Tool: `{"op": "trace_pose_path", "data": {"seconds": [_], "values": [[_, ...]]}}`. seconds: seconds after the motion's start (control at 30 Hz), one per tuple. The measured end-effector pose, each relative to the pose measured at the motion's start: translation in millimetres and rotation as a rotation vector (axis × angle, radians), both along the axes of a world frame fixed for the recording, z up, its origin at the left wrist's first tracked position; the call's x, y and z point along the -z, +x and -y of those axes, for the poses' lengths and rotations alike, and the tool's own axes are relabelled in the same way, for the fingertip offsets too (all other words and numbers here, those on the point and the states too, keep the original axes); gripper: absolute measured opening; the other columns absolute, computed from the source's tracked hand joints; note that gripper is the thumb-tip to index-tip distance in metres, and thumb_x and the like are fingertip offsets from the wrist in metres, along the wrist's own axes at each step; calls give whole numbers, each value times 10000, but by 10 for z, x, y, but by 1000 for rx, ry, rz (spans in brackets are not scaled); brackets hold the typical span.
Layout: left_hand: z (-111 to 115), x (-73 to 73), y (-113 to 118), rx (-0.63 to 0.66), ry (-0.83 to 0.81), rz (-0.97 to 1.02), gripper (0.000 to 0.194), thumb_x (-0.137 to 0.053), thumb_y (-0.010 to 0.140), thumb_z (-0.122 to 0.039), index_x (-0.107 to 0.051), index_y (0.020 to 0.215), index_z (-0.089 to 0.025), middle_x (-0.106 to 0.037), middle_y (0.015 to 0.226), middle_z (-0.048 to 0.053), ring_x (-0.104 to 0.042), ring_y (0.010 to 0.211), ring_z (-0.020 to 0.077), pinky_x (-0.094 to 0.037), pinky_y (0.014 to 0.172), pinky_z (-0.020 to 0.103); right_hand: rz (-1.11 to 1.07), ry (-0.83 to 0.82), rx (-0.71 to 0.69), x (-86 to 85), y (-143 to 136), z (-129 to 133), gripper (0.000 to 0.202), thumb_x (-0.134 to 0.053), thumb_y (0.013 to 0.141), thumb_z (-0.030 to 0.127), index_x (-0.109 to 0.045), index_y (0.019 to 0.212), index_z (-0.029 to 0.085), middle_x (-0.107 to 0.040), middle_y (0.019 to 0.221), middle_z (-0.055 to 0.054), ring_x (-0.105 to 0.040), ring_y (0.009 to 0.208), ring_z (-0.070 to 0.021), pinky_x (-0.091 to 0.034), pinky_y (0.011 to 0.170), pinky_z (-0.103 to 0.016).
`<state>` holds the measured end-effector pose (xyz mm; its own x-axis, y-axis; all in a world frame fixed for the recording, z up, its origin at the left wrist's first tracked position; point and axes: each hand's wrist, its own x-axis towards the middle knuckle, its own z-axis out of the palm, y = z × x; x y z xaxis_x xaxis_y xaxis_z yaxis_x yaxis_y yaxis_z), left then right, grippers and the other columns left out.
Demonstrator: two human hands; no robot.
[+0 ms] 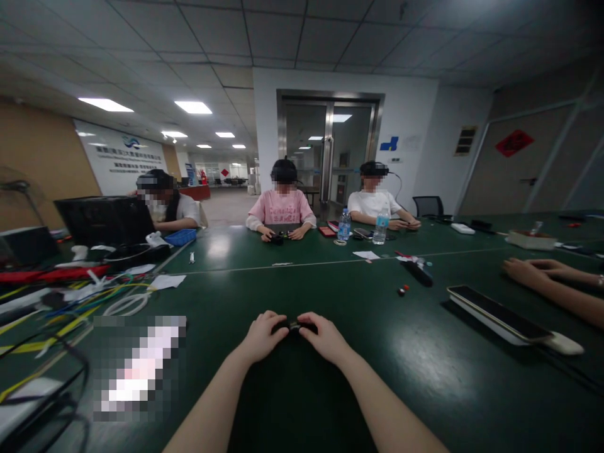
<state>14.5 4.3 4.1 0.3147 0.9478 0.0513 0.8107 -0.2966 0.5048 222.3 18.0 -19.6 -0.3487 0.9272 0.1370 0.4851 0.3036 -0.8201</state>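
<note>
Both my hands meet over the green table (221,296) in the middle of the head view. Between them is a small dark object (294,326) with a paler bit at its centre; its kind cannot be made out. My left hand (262,335) is closed on its left end, thumb and fingers pinching. From the other side, my right hand (326,338) grips the right end in the same way. The fingers cover most of the object, and it appears to be at or just above the tabletop.
To the left lie a blurred pink-and-white item (141,365) and tangled cables (85,296). On the right are a black-screened phone (500,308) on a white block, small red and dark bits (402,290), and another person's forearm (561,286). Water bottles (380,226) and people are across the table.
</note>
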Motion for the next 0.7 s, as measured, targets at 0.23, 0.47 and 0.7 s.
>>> {"op": "trace_pose_path", "data": {"seconds": [0.23, 0.47, 0.7], "values": [[-28, 64, -2, 1, 32, -51, 410, -425, 864, -478, -546, 1188, -259, -505, 1181, 52, -456, 1089, 225, -364, 930, 337, 60, 22, 18, 20, -15, -15, 299, -515, 802, 352, -581, 1088, 293, -615, 1103, -2, -556, 1056, -205, -407, 931, -346], [19, 93, 29, -28, 61, -67, 382, -399, 872, -478, -549, 1165, -283, -519, 1168, 34, -458, 1088, 230, -359, 927, 351, 95, 51, 36, 63, -18, 0, 312, -497, 811, 365, -577, 1101, 284, -599, 1135, -27, -535, 1085, -224, -387, 955, -373], [60, 74, 33, -52, 71, -7, 557, -374, 851, -597, -432, 1292, -262, -476, 1261, 46, -427, 1147, 250, -356, 944, 367, 102, 24, 49, 35, -19, 18, 309, -503, 807, 358, -577, 1096, 280, -596, 1133, -25, -543, 1068, -224, -408, 933, -373]]}}
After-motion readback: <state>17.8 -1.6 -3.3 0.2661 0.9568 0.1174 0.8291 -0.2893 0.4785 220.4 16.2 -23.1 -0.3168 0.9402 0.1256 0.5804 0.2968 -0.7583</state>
